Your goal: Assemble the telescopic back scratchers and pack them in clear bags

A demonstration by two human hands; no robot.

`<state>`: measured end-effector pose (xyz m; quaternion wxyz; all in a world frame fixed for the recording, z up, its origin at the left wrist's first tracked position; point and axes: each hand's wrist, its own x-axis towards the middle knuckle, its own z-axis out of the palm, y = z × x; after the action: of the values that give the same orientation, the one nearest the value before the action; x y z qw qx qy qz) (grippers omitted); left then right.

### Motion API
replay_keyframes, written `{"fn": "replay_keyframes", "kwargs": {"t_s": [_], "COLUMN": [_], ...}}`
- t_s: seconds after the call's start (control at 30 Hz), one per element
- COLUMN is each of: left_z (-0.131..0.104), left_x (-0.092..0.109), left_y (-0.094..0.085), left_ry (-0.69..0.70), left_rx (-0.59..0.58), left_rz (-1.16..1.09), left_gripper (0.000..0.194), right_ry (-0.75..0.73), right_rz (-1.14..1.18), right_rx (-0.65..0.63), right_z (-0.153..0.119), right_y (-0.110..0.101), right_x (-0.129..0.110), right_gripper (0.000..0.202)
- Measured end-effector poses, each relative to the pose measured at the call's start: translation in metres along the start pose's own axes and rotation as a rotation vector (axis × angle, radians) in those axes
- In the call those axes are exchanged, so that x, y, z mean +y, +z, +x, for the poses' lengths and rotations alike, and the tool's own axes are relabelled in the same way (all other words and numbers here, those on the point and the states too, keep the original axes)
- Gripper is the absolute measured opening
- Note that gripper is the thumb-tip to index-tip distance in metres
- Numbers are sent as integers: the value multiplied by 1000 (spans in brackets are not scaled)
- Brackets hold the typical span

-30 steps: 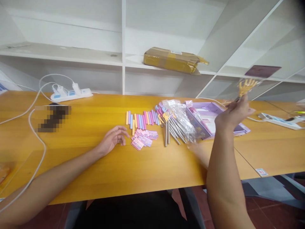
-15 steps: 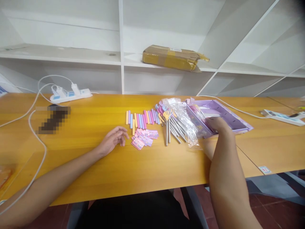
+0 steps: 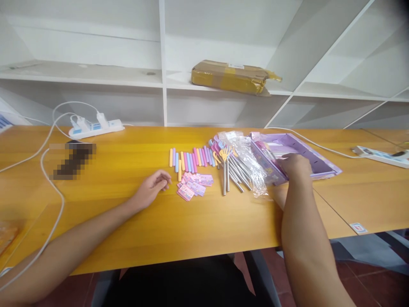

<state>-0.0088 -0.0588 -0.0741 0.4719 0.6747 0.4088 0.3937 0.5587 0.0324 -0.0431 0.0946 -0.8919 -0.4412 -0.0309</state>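
My left hand (image 3: 155, 187) rests on the table with fingers loosely curled and slightly apart, holding nothing, just left of a pile of pink and purple printed cards (image 3: 195, 187). At the right, my right hand (image 3: 296, 165) reaches over the near wall of a purple box (image 3: 324, 164). Its fingers are bent down and closed; what they hold is hidden. Packaged pieces in clear wrap lie in the box by its left wall. Left of the box, a clear plastic bag (image 3: 252, 166) lies against several back scratchers (image 3: 226, 168) with metal rods and pastel hand-shaped heads.
A row of pastel sticks (image 3: 194, 158) lies behind the cards. White power strips stand at the left (image 3: 97, 128) and right (image 3: 383, 156), with cables across the table. A taped cardboard box (image 3: 228, 77) sits on the white shelf (image 3: 128, 76).
My right hand has lifted slightly and turned, so its back now shows above the purple box. The fingers of my left hand have curled in a little more.
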Motion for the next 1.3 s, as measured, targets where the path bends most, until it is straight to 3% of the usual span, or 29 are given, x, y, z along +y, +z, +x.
{"fn": "replay_keyframes", "kwargs": {"t_s": [0.1,0.17,0.23,0.33,0.53,0.63,0.77,0.87,1.03,1.2,1.3], "left_z": [6,13,21,32,43,42,40,40,46,50,47], "left_x": [1,-2,-7,-16,-19,-16,-12,-13,-25,-34,-31], "left_y": [-6,-10,-14,-23,-32,-30,-26,-25,-31,-42,-46], "left_ry": [186,235,215,168,131,160,136,149,164,120,72], "left_rx": [-41,-84,-114,-139,-57,8,-22,-3,153,236,211], "left_rz": [475,642,718,757,842,926,983,966,934,1000,1033], "left_gripper": [31,49,62,65,57,56,50,42,25,32,28], "right_ry": [-9,-64,-169,-363,-738,-735,-732,-726,-701,-682,-627], "right_rz": [88,159,244,355,275,81,-80,-101,-142,-135,-27], "right_rx": [95,151,159,75,-87,-152,-164,-159,-137,-127,-123], "right_z": [-4,-8,-15,-31,-85,-105,-114,-115,-118,-120,-121], "right_y": [-7,-12,-17,-19,-14,-12,-10,-12,-13,-14,-17], "right_x": [-6,-15,-28,-54,-112,-130,-139,-140,-140,-141,-140], "right_gripper": [34,38,36,28,50,55,53,47,44,40,35]}}
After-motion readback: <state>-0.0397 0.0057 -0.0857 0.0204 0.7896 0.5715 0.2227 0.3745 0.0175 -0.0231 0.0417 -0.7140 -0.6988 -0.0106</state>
